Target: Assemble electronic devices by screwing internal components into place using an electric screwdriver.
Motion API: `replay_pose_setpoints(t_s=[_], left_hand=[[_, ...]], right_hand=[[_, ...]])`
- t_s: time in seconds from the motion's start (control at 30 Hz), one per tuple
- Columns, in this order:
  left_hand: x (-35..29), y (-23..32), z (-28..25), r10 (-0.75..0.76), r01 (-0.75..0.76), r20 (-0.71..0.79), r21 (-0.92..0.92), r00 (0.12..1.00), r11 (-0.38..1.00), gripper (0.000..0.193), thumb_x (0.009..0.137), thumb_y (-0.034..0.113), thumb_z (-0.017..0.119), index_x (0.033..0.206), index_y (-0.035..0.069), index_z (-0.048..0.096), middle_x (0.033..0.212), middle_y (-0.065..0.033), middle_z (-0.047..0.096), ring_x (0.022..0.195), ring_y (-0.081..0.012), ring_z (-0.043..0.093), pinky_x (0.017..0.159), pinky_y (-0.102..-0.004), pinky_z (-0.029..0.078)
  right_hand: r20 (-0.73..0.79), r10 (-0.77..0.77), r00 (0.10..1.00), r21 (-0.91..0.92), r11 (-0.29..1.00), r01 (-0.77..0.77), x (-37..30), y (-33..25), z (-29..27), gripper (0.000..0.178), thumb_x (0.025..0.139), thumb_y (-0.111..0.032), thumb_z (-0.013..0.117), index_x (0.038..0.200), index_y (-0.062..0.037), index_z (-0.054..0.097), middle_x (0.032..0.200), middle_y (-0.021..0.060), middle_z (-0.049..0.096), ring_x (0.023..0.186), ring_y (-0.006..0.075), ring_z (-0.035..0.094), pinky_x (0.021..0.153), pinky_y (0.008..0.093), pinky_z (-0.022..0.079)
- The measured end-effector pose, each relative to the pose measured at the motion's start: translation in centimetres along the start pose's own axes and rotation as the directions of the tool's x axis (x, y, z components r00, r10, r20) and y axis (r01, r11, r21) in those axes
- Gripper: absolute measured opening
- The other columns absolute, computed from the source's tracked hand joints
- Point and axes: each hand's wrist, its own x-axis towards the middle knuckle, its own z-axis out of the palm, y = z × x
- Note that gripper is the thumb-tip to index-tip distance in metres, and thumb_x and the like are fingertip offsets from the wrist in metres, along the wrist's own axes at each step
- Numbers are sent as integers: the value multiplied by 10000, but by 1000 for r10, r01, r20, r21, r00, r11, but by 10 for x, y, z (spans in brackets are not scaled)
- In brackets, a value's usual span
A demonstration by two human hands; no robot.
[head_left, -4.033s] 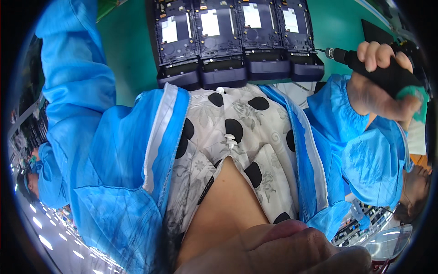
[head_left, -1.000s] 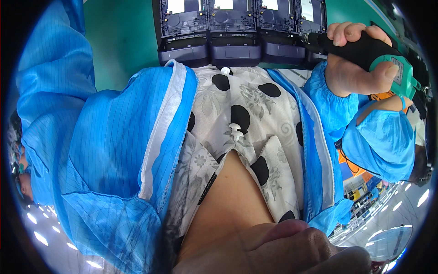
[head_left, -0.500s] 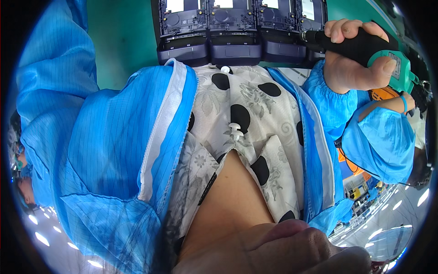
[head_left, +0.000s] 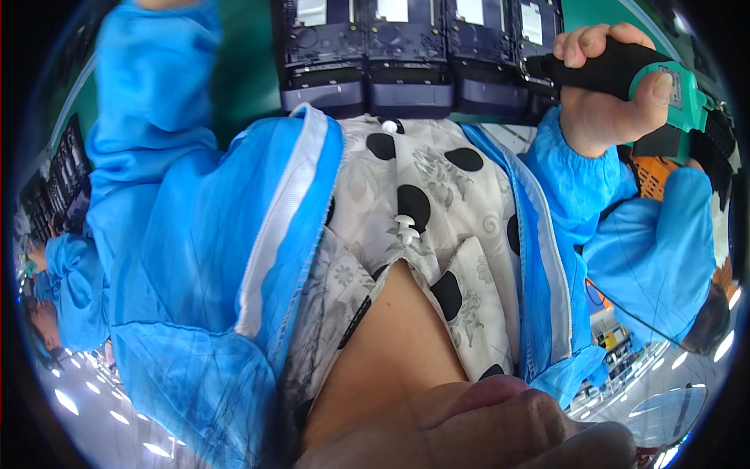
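Note:
My right hand is wrapped round a powered screwdriver with a black grip and a green rear end. The screwdriver lies nearly level, its narrow tip pointing left over the rightmost of several dark plastic housings. These stand side by side in a row, each with parts inside and a pale rectangle near the top of the picture. Up at the top edge, only the wrist of my left hand shows past the blue sleeve; its fingers are out of the picture.
The housings sit on a green work surface. To the right, a person in blue is close by, with an orange crate near them. At the far left another person works beside a stack of dark parts.
My left arm has moved up and rightward, bringing its wrist to the top edge. My right hand keeps its grip on the screwdriver, barely shifted. The housings appear slightly farther right.

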Motion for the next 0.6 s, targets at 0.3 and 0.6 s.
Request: replay_pose_setpoints(t_s=[0.3,0.6], left_hand=[[-14,-46,67,-113,274,323,-515,940,812,204,1042,269,501,984,77,539,690,37,433,597,-61,379,541,-201,325],[-17,-55,80,-220,312,257,-413,941,855,236,1045,258,487,951,69,592,667,50,435,585,-48,356,530,-199,300]], right_hand=[[199,26,980,311,946,-88,48,-54,19,790,707,-742,586,1135,-83,671,794,74,543,697,194,517,635,373,379],[133,-7,991,397,917,-46,54,-43,30,762,647,-774,595,1009,-111,701,801,65,570,698,179,532,678,356,383]])
